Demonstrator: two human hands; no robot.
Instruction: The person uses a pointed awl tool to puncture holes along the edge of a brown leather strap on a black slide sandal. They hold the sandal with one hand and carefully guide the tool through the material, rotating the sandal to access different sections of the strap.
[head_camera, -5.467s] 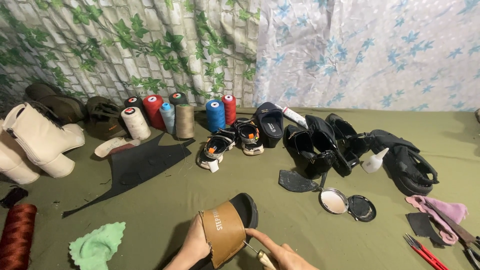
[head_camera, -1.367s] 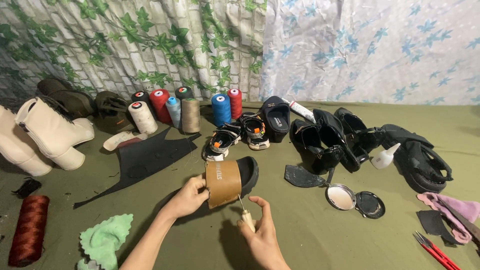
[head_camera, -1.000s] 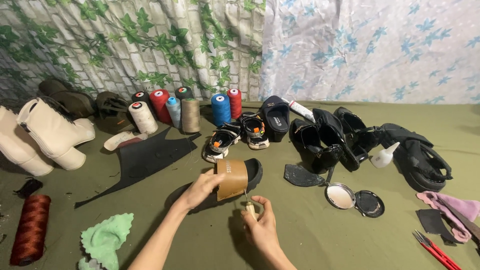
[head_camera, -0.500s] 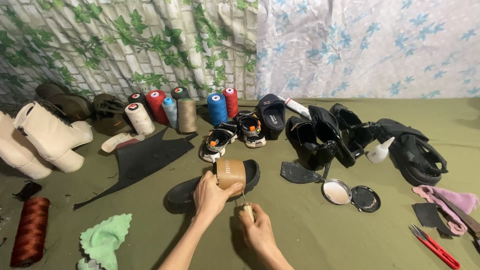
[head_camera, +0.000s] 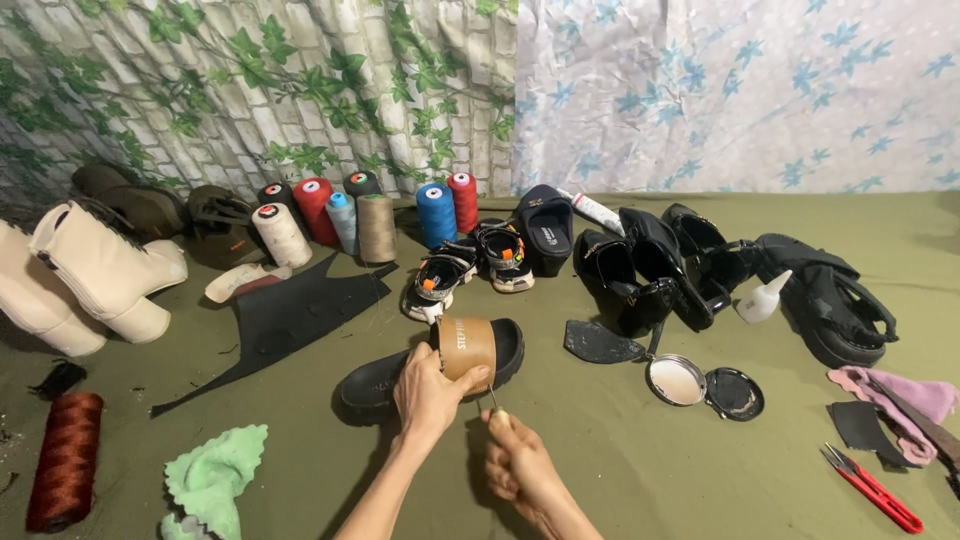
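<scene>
Here my left hand (head_camera: 428, 385) is clamped over the black slide sandal (head_camera: 430, 368), fingers curled around the near edge of its tan strap (head_camera: 466, 345) and thumb pressed along the strap's lower side, so the sandal is pinned flat on the olive-green cloth (head_camera: 600, 470) right in front of me. My right hand (head_camera: 518, 466) sits just beside it, a little nearer to me, closed into a loose fist with thumb and forefinger pinched on a thin awl or needle (head_camera: 493, 402); its tip points up toward the strap's lower edge, and I cannot tell whether it touches the strap.

Behind the sandal lie a pair of small children's sandals (head_camera: 470, 268) with orange marks, and further back a row of thread cones (head_camera: 365, 210) in black, red, cream, pale blue, khaki and blue against the leaf-printed curtain. Left of my hand a large black sheet of sole material (head_camera: 290, 315) spreads out, and beyond it two cream boots (head_camera: 85, 280) lie on their sides. Near my left elbow are a green rag (head_camera: 215, 478) and a brown spool of thread (head_camera: 65, 460).

To the right are an open round tin (head_camera: 678, 380) with its black lid (head_camera: 733, 392) touching it, a cluster of black shoes (head_camera: 660, 265), a white glue bottle (head_camera: 762, 298), a pink cloth (head_camera: 895, 395) and red snips (head_camera: 870, 487).
</scene>
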